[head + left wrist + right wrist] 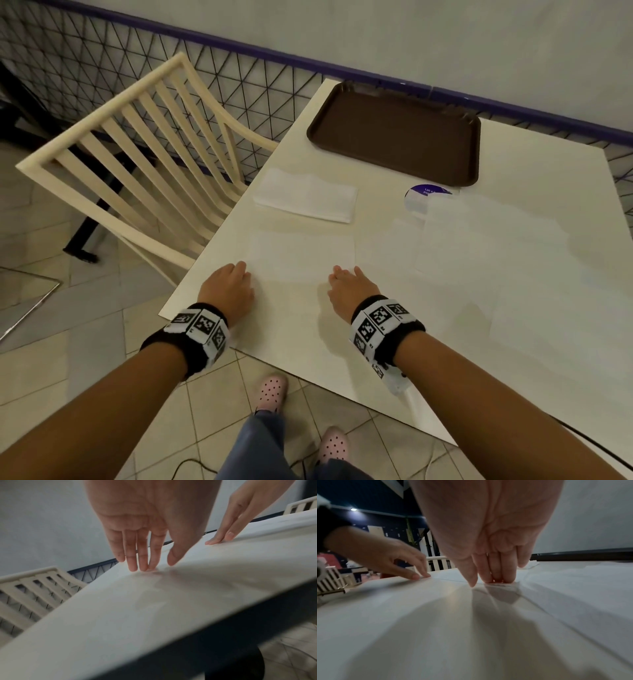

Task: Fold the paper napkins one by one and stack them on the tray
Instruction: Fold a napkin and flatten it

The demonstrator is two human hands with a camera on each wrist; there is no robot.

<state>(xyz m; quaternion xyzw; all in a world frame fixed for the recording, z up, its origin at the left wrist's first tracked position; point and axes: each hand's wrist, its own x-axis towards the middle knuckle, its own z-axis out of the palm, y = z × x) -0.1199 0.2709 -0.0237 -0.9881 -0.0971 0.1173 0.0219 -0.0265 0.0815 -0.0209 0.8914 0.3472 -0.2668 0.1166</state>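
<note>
A flat white paper napkin (301,257) lies on the cream table (291,342) just in front of both hands. My left hand (239,274) touches its near left corner with straight fingertips (137,566). My right hand (342,274) presses its near right corner, fingers straight (494,577). Farther back on the left lies a folded napkin (306,195). Several flat napkins (486,240) overlap on the right. The brown tray (394,133) sits at the far edge with nothing on it.
A cream slatted chair (137,150) stands against the table's left side. A round purple-and-white sticker (424,195) shows in front of the tray. A wire mesh fence (102,61) and a wall run behind. The table's near edge lies under my wrists.
</note>
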